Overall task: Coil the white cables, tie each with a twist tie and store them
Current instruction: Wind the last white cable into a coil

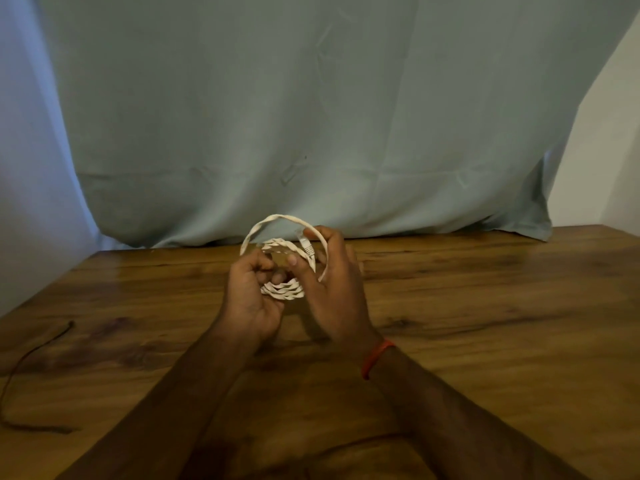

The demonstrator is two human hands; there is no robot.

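Head view shows the white cable (282, 292) held up over the wooden table (485, 306), wound into several loose turns between both hands. The left hand (249, 292) has its fingers curled round the bunched turns at the coil's near side. The right hand (332, 289) appears to pinch the outer loop beside the plug (307, 247), though blur hides the exact finger contact. The cable looks light, twisted and springy, so its turns will likely fan open if released. The bunched section is probably the best place to grip and tie, with the stiff plug end kept tucked against the loops. A dark cord (31, 362) lies well apart at the left.
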